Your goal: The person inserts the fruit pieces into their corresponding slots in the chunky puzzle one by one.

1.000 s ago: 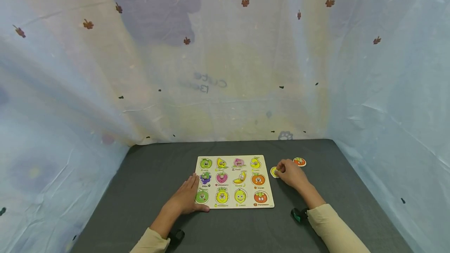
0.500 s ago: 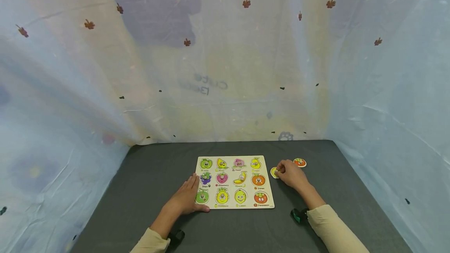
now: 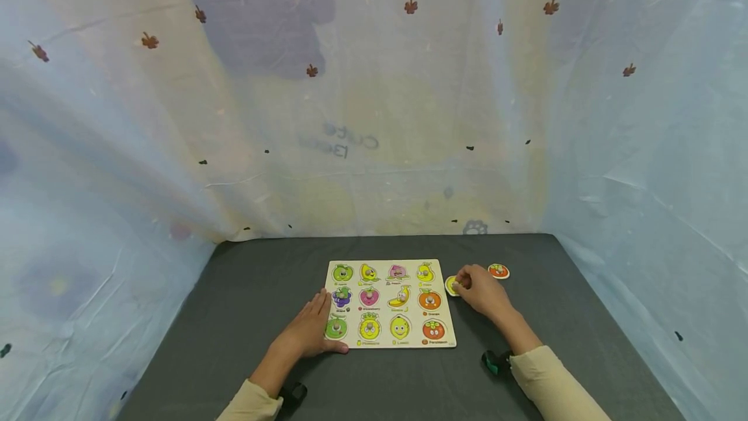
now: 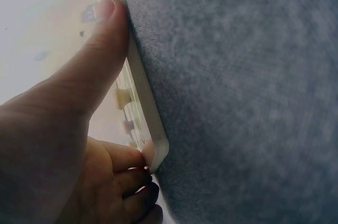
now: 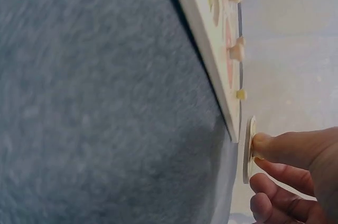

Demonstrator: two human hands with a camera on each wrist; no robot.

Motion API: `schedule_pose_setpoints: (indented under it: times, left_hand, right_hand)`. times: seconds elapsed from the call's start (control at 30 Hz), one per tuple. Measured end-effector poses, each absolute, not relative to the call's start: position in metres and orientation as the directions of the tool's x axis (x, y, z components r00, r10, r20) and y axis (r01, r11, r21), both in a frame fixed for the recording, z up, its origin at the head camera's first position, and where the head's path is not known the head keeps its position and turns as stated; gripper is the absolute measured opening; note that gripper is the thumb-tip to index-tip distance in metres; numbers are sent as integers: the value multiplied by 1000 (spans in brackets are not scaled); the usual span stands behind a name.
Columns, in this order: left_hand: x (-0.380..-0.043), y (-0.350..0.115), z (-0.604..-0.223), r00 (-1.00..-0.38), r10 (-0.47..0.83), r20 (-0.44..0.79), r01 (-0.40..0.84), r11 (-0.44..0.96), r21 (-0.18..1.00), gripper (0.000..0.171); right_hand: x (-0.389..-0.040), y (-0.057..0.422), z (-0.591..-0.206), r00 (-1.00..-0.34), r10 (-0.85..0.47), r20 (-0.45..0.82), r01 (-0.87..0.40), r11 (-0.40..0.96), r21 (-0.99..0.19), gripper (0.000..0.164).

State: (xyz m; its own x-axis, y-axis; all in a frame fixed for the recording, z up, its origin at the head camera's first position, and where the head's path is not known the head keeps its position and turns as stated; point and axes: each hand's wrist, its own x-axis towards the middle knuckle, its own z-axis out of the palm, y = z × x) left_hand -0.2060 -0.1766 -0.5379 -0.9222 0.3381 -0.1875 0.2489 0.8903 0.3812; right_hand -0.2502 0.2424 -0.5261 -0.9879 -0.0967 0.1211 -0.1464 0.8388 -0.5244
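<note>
A pale fruit puzzle board [image 3: 382, 345] lies flat, covered with colourful fruit pictures, several bearing small knobs. My left hand [image 3: 308, 327] rests against its left side, fingers straight along the edge and thumb at the front edge. In the left wrist view the thumb [image 4: 97, 47] touches the board's rim. To the right of the board, my right hand [image 3: 482, 290] pinches a yellow puzzle piece [image 3: 451, 286] between thumb and fingertips. Seen from the right wrist, this thin piece [image 5: 248, 152] is held off the cloth, just beyond the board's corner. Fingers hide part of its picture.
An orange-red fruit piece [image 3: 498, 271] lies on the dark grey cloth [image 3: 386, 385] behind my right hand. Patterned, light-coloured sheets [image 3: 374, 193] hang around the table's back and sides. A dark strap device [image 3: 497, 361] sits at my right wrist.
My right hand has shifted slightly left, toward the board, with the yellow puzzle piece in its fingers. The left hand and the board stay in place.
</note>
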Motion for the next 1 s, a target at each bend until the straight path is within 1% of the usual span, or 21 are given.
schedule_pose_setpoints:
  times: [0.27, 0.63, 1.0]
  left_hand:
    - [-206, -176, -539, -925, 328, -189, 242, 896, 372, 130]
    - [-206, -176, -538, -925, 328, -193, 240, 897, 373, 130]
    - [-204, -175, -536, -925, 327, -192, 236, 892, 385, 130]
  right_hand:
    - [-245, 234, -521, -981, -127, 148, -186, 830, -526, 11]
    - [-239, 222, -519, -978, -167, 127, -209, 811, -547, 10]
    - [-234, 211, -517, -965, -220, 142, -261, 793, -551, 9]
